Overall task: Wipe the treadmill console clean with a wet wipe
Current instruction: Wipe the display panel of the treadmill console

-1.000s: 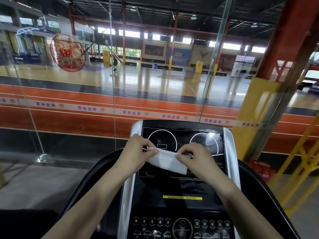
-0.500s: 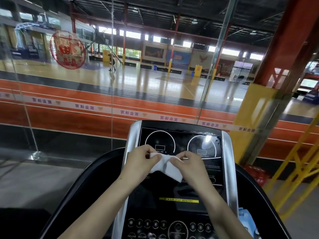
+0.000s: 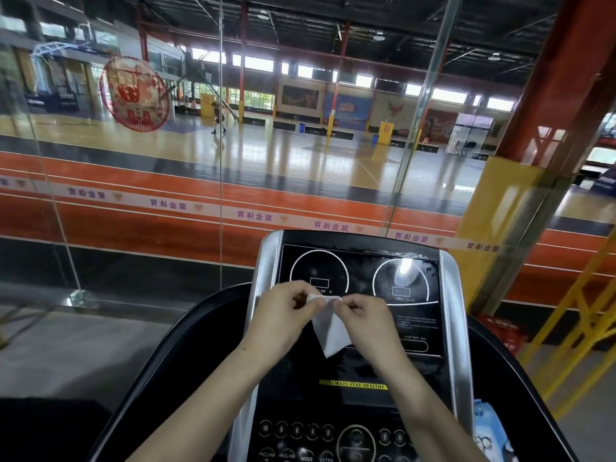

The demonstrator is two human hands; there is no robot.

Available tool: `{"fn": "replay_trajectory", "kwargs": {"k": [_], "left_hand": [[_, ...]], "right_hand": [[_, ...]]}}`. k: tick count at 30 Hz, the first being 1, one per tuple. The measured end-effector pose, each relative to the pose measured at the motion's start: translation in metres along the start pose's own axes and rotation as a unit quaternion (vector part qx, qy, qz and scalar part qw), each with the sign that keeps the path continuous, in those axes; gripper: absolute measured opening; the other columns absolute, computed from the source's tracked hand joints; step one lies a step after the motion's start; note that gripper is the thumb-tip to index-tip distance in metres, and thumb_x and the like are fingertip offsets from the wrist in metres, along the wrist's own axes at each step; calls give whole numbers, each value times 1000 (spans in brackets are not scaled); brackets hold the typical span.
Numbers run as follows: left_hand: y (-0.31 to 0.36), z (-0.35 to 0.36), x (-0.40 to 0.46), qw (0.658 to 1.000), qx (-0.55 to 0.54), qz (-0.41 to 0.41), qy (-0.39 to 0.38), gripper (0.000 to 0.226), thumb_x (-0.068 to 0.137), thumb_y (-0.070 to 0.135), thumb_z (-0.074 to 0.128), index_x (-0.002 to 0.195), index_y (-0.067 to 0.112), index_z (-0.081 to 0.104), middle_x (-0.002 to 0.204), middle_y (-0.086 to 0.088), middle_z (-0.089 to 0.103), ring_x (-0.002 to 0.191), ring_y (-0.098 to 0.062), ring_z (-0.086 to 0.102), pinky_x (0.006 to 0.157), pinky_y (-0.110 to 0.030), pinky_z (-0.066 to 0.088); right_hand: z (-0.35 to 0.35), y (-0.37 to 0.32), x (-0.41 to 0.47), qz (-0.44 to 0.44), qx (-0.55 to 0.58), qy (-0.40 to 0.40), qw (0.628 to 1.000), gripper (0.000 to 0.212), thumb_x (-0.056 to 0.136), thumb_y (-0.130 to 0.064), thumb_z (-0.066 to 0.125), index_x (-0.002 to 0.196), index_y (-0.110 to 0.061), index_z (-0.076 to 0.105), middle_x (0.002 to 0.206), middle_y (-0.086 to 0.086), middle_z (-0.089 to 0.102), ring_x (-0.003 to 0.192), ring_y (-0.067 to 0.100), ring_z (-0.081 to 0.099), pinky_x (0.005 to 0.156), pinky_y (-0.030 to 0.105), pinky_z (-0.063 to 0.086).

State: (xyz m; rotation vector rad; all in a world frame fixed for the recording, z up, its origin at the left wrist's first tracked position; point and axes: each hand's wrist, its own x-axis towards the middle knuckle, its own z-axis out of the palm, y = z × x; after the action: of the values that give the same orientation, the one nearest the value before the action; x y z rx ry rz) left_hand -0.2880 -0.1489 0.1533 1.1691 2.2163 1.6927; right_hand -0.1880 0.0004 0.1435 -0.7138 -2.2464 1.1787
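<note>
Black glass-faced treadmill console with silver side rails (image 3: 363, 328) taken as landmark. Upper panel: two white ring dials, left one labelled INCLINE, right one SPEED; bright ceiling-light glare and a smeared, patchy film on the right dial. Yellow strip reading ALWAYS STAY HEALTHY (image 3: 353, 385) lower on the console face, round buttons below that.

White folded wet wipe (image 3: 328, 328) held in the air in front of the console's middle, just under the left dial; not seen touching the glass. Top edge stretched between both hands, remainder hanging to a point.

Left hand (image 3: 283, 316): fingers curled, thumb and fingertips pinching the wipe's upper left edge. Right hand (image 3: 365, 323): likewise curled, pinching the upper right edge. Hands close together, nearly touching above the wipe. Both bare forearms rising from the console's bottom edge.

Blue-and-white soft wipes pack (image 3: 488, 431) at the console's lower right, just outside the right silver rail; partly cut off by the picture edge.

Black curved treadmill shroud (image 3: 186, 355) flanking the console on both sides.

Beyond the console: clear glass partition with a red round paper-cut decal (image 3: 135, 95) far to the upper left; behind it an orange running track and glossy wooden court. Red-and-yellow steel column (image 3: 520, 181) to the console's upper right.
</note>
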Motion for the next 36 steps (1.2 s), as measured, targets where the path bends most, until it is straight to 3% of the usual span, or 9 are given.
{"fn": "replay_trajectory", "kwargs": {"k": [4, 7, 12, 15, 19, 21, 24, 29, 36], "left_hand": [[-4, 11, -9, 998, 51, 38, -8, 7, 97, 29, 72, 98, 29, 79, 95, 17, 73, 91, 4, 66, 86, -23, 54], [-10, 16, -15, 990, 114, 87, -15, 18, 99, 28, 69, 115, 27, 79, 119, 17, 71, 114, 1, 61, 103, -22, 47], [-20, 3, -20, 991, 94, 97, -13, 29, 103, 25, 63, 130, 31, 71, 128, 19, 69, 120, 6, 59, 102, -9, 42], [-35, -12, -13, 986, 123, 98, 48, 28, 101, 20, 62, 127, 28, 71, 126, 19, 68, 119, 1, 61, 105, -17, 45], [-58, -30, 10, 952, 264, 120, 101, 36, 99, 16, 63, 134, 23, 66, 142, 6, 60, 133, -17, 55, 110, -40, 46], [-65, -34, 26, 931, 333, 118, 89, 45, 100, 20, 61, 144, 21, 57, 159, 0, 47, 148, -23, 42, 114, -48, 41], [-79, -33, 44, 915, 392, 85, 36, 59, 103, 28, 57, 158, 17, 39, 173, -8, 19, 159, -29, 22, 125, -49, 26], [-101, -32, 43, 885, 458, 82, 17, 66, 107, 30, 44, 167, 23, 15, 176, 1, -7, 162, -28, 1, 129, -53, 6], [-107, -38, 54, 897, 421, 124, 59, 60, 105, 36, 22, 162, 20, 32, 173, -1, 20, 162, -25, 6, 128, -56, 20]], "right_hand": [[2, 2, 0, 63, 202, -66, 975, 29, 101, -23, 58, 99, -1, 77, 97, 26, 76, 88, 39, 72, 86, 40, 62], [0, -7, -4, 114, 406, -128, 898, 37, 108, -26, 52, 117, 1, 75, 111, 26, 76, 94, 31, 77, 86, 40, 58], [11, -10, -1, 123, 447, -115, 878, 20, 103, -14, 62, 109, -1, 76, 109, 22, 77, 95, 27, 78, 82, 32, 61], [20, -4, 19, 126, 434, -21, 892, 16, 101, -10, 64, 102, 4, 72, 99, 21, 77, 90, 31, 75, 84, 40, 61], [27, -12, 49, -42, 159, 160, 973, 30, 98, -32, 65, 81, -8, 67, 72, -2, 61, 68, 10, 54, 72, 31, 42], [35, -22, 58, -182, 38, 215, 959, 19, 107, -27, 60, 103, -21, 78, 90, -12, 77, 75, -4, 65, 75, 22, 51], [63, -8, 80, -346, -162, 195, 903, 20, 100, -9, 69, 119, -9, 75, 113, 4, 80, 95, 18, 78, 80, 33, 64], [92, 29, 82, -381, -293, 120, 869, 35, 95, -2, 68, 130, -1, 70, 144, 15, 65, 140, 25, 58, 112, 47, 52], [82, 30, 66, -318, -409, 11, 855, 68, 110, -52, 18, 168, -16, 17, 176, 1, 6, 162, 11, -3, 132, 46, 1]]}}
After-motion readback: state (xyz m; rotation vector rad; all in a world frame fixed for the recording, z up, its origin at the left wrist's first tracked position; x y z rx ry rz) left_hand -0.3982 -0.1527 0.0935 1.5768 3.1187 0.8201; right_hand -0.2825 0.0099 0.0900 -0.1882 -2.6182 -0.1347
